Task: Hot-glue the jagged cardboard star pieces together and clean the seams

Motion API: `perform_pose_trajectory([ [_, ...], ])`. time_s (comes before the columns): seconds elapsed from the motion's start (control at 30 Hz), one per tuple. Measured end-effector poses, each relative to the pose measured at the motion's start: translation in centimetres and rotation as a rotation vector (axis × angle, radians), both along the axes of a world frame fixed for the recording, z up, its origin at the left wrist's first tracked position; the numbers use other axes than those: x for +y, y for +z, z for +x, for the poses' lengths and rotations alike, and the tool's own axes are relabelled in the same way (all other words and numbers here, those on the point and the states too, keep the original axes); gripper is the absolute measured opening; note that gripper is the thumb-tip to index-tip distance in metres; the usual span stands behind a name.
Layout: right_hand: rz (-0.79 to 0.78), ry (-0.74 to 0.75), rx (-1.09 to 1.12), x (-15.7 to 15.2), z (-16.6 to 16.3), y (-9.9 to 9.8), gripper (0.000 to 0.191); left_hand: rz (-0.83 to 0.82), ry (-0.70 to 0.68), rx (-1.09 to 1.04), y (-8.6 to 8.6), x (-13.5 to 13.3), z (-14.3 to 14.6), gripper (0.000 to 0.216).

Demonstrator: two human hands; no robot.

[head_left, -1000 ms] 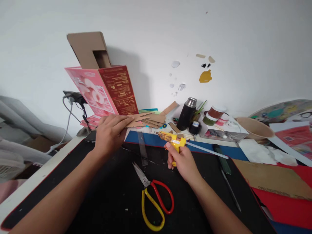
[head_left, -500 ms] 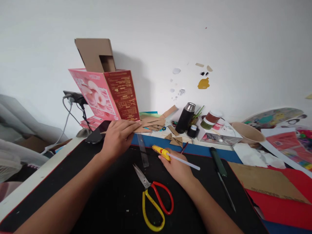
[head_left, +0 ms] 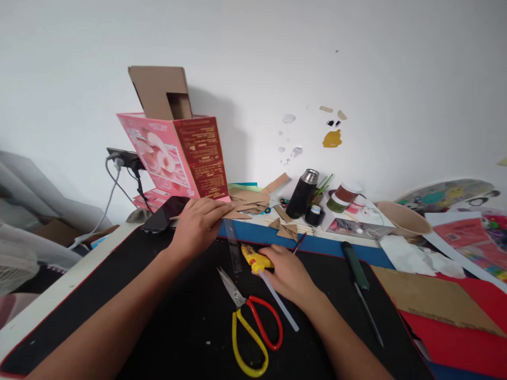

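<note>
My left hand (head_left: 200, 224) lies palm down on a stack of brown cardboard pieces (head_left: 244, 203) at the back of the black mat (head_left: 166, 316), its fingers closed on the near end of the stack. My right hand (head_left: 289, 274) rests low on the mat, fingers wrapped over a yellow glue gun (head_left: 253, 258) that lies on its side. A white glue stick (head_left: 279, 302) juts out of the gun's back toward me. Just below both hands lie scissors (head_left: 251, 327) with one red and one yellow handle.
A clear ruler (head_left: 233, 245) lies between the hands. A pink and red box (head_left: 178, 158) stands behind my left hand, a black phone (head_left: 164, 214) beside it. A black flask (head_left: 303, 192), paint jars (head_left: 343, 195), a paper bowl (head_left: 402, 219) and a craft knife (head_left: 356, 266) are to the right.
My right hand has lowered the glue gun from the air down onto the mat and turned it on its side. My left hand has stayed on the cardboard stack.
</note>
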State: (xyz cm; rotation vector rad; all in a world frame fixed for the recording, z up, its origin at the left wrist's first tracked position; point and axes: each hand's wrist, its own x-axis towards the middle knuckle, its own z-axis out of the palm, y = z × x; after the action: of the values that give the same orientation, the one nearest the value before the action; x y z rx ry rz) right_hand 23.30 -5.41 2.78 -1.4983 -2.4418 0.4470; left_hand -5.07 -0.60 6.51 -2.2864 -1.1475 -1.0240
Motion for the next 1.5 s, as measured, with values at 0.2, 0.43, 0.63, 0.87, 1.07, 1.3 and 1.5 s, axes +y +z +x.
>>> perform_pose_trajectory([
  [0.2,-0.028,0.072,-0.052,-0.2,0.1,0.7,0.048,-0.025,-0.011,0.018,-0.2,0.0,0.1,0.032],
  [0.43,-0.012,0.074,-0.072,-0.2,-0.3,0.8,0.033,-0.058,-0.031,0.021,-0.5,0.1,0.3,0.032],
  [0.63,-0.011,-0.08,0.344,0.1,-0.7,-0.2,0.021,-0.03,-0.032,-0.015,-0.2,0.1,0.1,0.033],
  [0.87,-0.164,-0.228,0.623,0.4,-0.5,-1.1,0.031,-0.007,0.027,-0.243,1.4,-0.1,-0.8,0.027],
  [1.07,0.034,0.128,0.317,-1.6,-3.1,-1.0,0.031,-0.005,0.017,-0.356,3.4,-1.0,-0.5,0.024],
  [1.3,0.076,0.269,0.123,-2.0,-6.8,-0.7,0.038,-0.044,-0.017,-0.344,3.2,-1.3,0.3,0.024],
  [1.5,0.07,0.289,0.256,-2.2,-5.4,-1.4,0.031,-0.104,-0.062,-0.273,2.2,-0.5,-0.4,0.028],
])
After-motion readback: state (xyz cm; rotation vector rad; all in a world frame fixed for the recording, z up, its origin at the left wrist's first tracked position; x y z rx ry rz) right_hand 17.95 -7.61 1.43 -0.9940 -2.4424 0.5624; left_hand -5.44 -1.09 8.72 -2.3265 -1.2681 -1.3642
